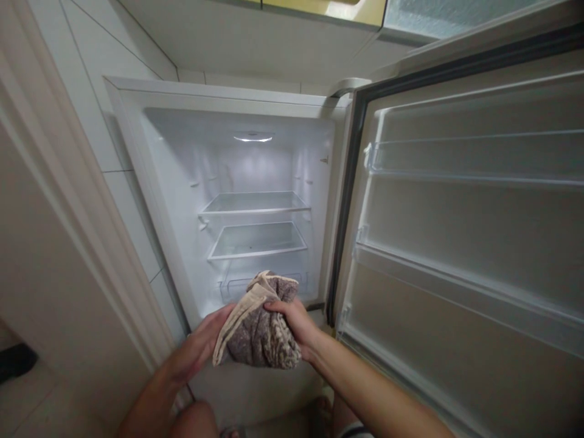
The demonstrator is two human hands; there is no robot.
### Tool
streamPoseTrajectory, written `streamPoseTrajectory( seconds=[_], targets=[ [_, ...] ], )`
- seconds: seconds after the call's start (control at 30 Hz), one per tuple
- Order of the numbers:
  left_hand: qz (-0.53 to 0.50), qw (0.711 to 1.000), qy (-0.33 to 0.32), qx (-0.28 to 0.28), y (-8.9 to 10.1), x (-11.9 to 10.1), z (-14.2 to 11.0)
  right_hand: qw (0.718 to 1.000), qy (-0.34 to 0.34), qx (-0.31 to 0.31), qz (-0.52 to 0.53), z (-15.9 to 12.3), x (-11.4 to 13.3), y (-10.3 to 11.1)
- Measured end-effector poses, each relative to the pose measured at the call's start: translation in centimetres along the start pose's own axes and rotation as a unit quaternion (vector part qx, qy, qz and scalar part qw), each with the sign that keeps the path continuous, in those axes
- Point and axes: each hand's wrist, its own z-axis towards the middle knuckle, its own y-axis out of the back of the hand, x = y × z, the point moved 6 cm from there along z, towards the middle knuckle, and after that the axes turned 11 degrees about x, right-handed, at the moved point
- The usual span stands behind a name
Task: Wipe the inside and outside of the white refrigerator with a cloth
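Note:
A bunched, folded cloth [264,334], mottled grey-brown with a cream border, is held up in front of the fridge opening. My right hand [296,322] is closed on its right side, the thumb lying over the top of the fold. At its left edge my left hand [210,337] holds the cloth, most of its fingers hidden behind it. Behind the cloth is the open fridge [182,164], lit from inside. Its upper glass shelf [255,202] and lower glass shelf [258,240] are in place, with a clear drawer [228,289] partly covered by the cloth.
The fridge door [456,225] stands wide open to the right, with clear door racks [456,161] across it. A pale door frame [59,164] and white wall tiles [118,146] are close on the left. Yellow cabinets [328,9] hang above. My knees show at the bottom.

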Motion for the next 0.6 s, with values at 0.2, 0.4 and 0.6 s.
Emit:
streamPoseTrajectory(
  seconds=[0.2, 0.4, 0.6],
  targets=[
    [0.261, 0.953, -0.053, -0.142, -0.9, -4.0, -0.3, 0.994, -0.105, 0.038, 0.019, -0.4, -1.2, -0.3],
    [0.308, 0.923, -0.085, -0.213, -0.1, -5.1, -3.0, 0.995, -0.084, -0.049, -0.003, -0.3, -0.7, 2.7],
    [0.226, 0.974, -0.006, 0.011, -4.1, -7.0, -3.4, 0.981, -0.171, -0.072, 0.057, -0.3, -0.7, 2.2]
  ],
)
